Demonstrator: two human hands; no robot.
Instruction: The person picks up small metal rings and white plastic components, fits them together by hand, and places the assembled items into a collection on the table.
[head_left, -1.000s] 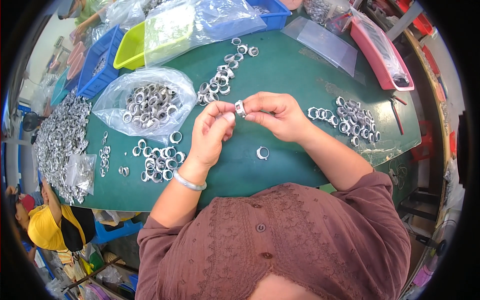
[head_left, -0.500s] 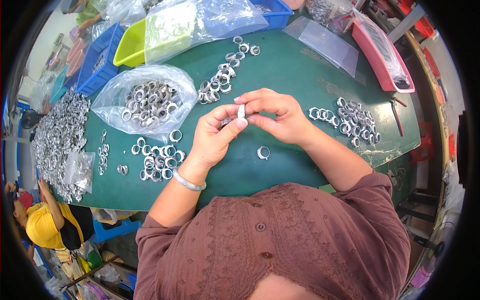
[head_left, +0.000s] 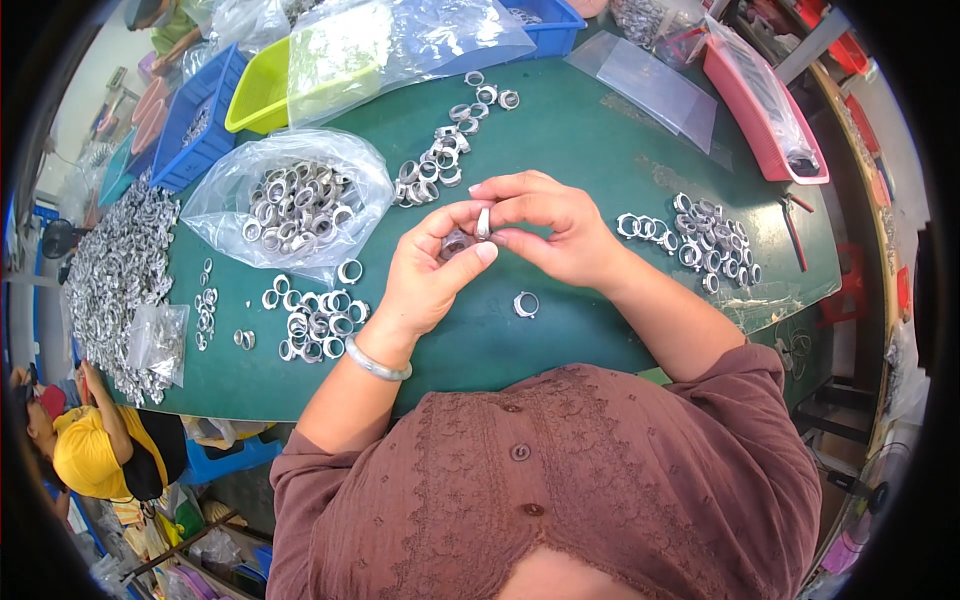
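A small silvery metal ring (head_left: 484, 223) stands edge-on between my two hands over the green table. My left hand (head_left: 422, 278) grips it between thumb and forefinger, and more grey metal (head_left: 456, 243) shows inside its curled fingers. From the other side the fingertips of my right hand (head_left: 562, 232) pinch the same ring. Just below the hands a single ring (head_left: 526, 305) lies flat on the table. Beside my left wrist sits a cluster of loose rings (head_left: 325, 325). A clear plastic bag (head_left: 215, 195) of similar rings lies spread behind it.
A large heap of metal parts (head_left: 115, 290) covers the left end. More rings (head_left: 715, 240) lie to the right, near red-handled pliers (head_left: 795, 235). Blue (head_left: 200, 150), yellow-green (head_left: 262, 90) and pink (head_left: 740, 115) bins line the far side. A person in yellow (head_left: 95, 450) works at left.
The held ring has turned slightly, showing a smoother face. My left thumb has shifted a little, and more of the metal inside that hand shows.
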